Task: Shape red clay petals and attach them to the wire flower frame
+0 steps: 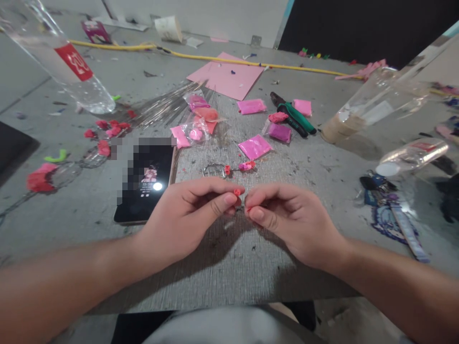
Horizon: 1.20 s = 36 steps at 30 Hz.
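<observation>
Between the thumb and forefinger of my left hand (pixel 193 215) is a small red piece of modelling clay (pixel 237 192), curled like a tiny rosebud. My right hand (pixel 297 222) is closed in a pinch just beside it, with a bit of red clay (pixel 250 209) barely showing at the fingertips. The two hands are close but apart, held over the grey table (pixel 222 282). Just beyond them lies a bent wire piece (pixel 213 169) with red and pink clay flowers (pixel 246 166) on it.
A tablet or phone (pixel 143 186) lies left of my hands. Ahead are clay packets (pixel 255 146), green-handled pliers (pixel 294 117), thin wires (pixel 165 107) and pink paper (pixel 229 76). Bottles (pixel 82 71) stand at left and right (pixel 358 110). Keychains (pixel 390 215) lie on the right.
</observation>
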### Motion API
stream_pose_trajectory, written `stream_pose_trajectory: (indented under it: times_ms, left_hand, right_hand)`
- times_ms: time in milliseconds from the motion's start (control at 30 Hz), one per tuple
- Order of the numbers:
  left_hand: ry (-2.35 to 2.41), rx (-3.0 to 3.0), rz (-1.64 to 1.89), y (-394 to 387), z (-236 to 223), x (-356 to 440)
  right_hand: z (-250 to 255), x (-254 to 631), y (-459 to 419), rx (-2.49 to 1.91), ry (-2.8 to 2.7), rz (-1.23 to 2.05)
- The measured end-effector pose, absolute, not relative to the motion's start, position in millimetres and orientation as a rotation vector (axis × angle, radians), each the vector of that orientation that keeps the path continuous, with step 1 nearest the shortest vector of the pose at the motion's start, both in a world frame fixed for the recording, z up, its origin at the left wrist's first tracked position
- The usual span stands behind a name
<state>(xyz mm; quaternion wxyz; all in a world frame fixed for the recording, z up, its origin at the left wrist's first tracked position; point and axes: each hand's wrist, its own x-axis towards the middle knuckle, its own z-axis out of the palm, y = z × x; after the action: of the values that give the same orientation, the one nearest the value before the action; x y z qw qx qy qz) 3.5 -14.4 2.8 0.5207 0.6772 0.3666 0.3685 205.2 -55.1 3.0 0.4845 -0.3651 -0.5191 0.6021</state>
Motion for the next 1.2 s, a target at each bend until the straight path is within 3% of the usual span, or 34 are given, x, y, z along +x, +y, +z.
stream_pose_trajectory:
  times_ms: [500,1200]
  left_hand:
    - [0.776,1.915,1.118,-31.1,4.3,5.4]
    - [0.79,2.011,1.16,-38.3,5.7,5.8]
  right_hand:
    - [7.2,202.7,-63.6,-0.774,-1.503,1.033]
    - [8.4,197.2,-66.6,-0.815,-1.428,1.021]
